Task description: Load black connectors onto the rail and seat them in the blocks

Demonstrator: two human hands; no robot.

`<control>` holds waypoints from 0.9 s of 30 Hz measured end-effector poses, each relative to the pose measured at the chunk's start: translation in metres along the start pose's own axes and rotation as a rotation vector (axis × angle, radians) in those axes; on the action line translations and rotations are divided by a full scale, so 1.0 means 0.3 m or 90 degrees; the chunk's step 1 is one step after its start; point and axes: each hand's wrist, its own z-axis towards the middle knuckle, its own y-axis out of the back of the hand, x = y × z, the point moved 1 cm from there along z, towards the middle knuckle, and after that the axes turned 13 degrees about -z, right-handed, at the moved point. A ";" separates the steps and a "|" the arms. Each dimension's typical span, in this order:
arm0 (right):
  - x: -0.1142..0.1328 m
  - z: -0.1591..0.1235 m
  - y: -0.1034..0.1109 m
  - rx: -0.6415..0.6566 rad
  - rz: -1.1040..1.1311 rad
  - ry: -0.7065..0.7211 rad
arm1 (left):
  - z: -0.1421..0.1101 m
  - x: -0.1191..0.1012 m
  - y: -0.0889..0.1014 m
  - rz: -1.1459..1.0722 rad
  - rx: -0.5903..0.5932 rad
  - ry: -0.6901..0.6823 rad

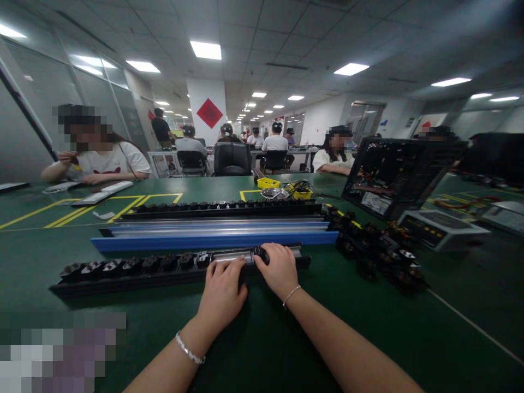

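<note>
A long black channel rail (135,286) lies across the table in front of me, with several black socket-like modules (167,263) in a row along its left part. My left hand (223,289) holds the rail near its middle, fingers over the far edge and thumb on the near side. Between the fingers of my right hand (280,267) is a single round black module (260,254), at the bare silver stretch of the rail right of the row. The hand partly hides this module, so its fit in the channel is unclear.
Behind lie a blue rail (221,240) and a black rail filled with modules (225,206). To the right are a pile of black modules (376,248), a power supply (442,229) and an open computer case (393,174). A metal bowl (274,193) and yellow trays (268,183) stand farther back. People sit around.
</note>
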 end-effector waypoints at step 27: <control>-0.053 0.002 0.017 -0.028 -0.045 -0.005 | -0.002 0.005 0.006 0.006 0.012 0.008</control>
